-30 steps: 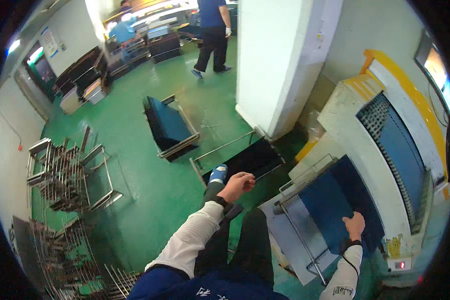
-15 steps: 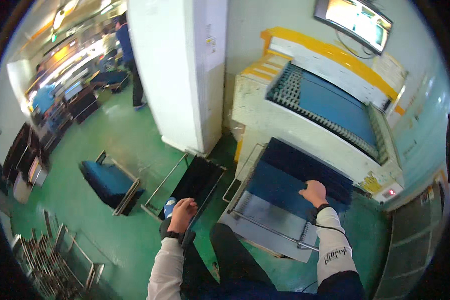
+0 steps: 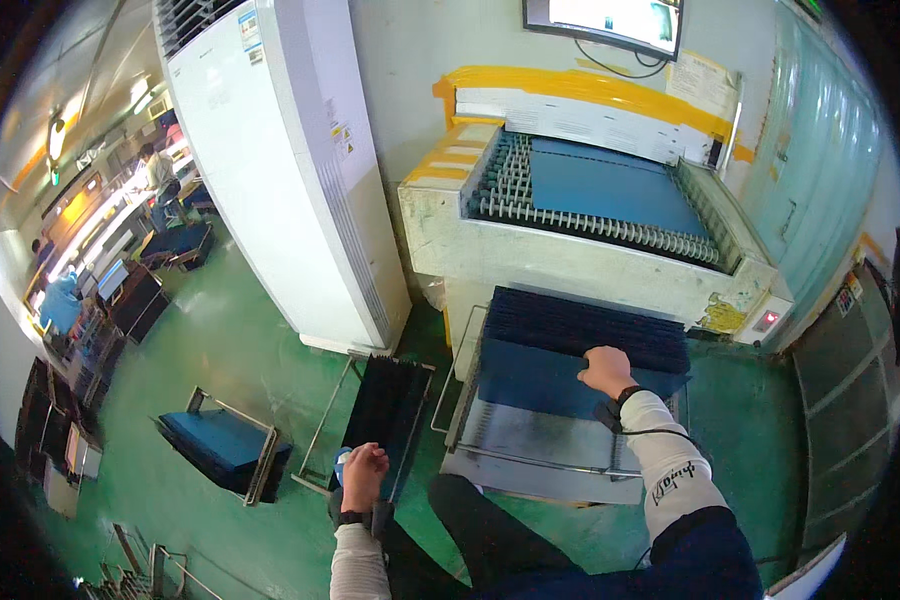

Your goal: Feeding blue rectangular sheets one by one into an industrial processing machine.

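My right hand [image 3: 607,372] is closed at the upper edge of a flat blue panel [image 3: 525,380], gripping it. The panel leans at the front of a row of dark panels [image 3: 580,325] standing in a metal-framed rack [image 3: 530,455]. Beside my leg, my left hand [image 3: 365,472] is curled closed; whether it holds anything is hidden. A small blue and white thing [image 3: 342,465] shows next to it, too partly covered to name. Just beyond the left hand stands a narrower rack of black panels [image 3: 390,395].
Behind the rack is a white machine [image 3: 590,250] with rollers and a blue panel [image 3: 615,190] on them. A tall white air conditioner [image 3: 280,190] stands left of it. Another rack of blue panels [image 3: 220,440] sits on the green floor. A person [image 3: 160,175] is far off at left.
The view has shifted, bringing the machine and air conditioner more fully into sight. My right hand is still at the panel's upper edge, and my left stays curled beside my leg.
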The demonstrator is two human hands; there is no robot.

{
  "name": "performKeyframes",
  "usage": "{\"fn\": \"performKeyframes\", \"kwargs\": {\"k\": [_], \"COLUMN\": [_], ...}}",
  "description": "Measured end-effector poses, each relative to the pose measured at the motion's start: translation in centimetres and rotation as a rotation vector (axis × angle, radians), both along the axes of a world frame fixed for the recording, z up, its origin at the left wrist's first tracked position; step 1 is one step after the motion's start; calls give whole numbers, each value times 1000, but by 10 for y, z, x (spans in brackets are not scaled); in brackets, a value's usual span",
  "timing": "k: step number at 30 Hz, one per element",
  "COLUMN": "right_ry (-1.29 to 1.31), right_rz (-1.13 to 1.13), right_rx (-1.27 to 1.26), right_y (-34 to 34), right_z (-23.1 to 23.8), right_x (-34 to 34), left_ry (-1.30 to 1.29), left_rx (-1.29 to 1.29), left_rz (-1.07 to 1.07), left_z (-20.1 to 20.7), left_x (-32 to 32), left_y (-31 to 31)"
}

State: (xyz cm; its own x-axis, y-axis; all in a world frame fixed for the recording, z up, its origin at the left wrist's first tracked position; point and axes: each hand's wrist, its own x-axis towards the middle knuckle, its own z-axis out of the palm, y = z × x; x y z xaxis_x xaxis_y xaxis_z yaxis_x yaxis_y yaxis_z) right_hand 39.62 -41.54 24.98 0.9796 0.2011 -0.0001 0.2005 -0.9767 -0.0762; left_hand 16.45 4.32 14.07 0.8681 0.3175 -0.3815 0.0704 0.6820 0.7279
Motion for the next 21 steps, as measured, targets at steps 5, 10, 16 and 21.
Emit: {"fn": "performKeyframes", "kwargs": {"k": [5, 10, 16, 21], "right_ry": [22, -3, -18, -17], "right_rz": [-5, -5, 11, 3], "right_rx": [10, 27, 21, 28], "right_y": [5, 1, -1, -1], "right_z": [1, 0, -4, -6], "right_x": [1, -1, 2, 3], "left_ry": [-10, -4, -2, -47], "left_rx": [-34, -14, -28, -31], "left_rz": [34, 9, -7, -2], "left_z": [-9, -3, 0, -2], "left_x": [-2, -2, -3, -5], "left_y": [7, 3, 4, 3]}}
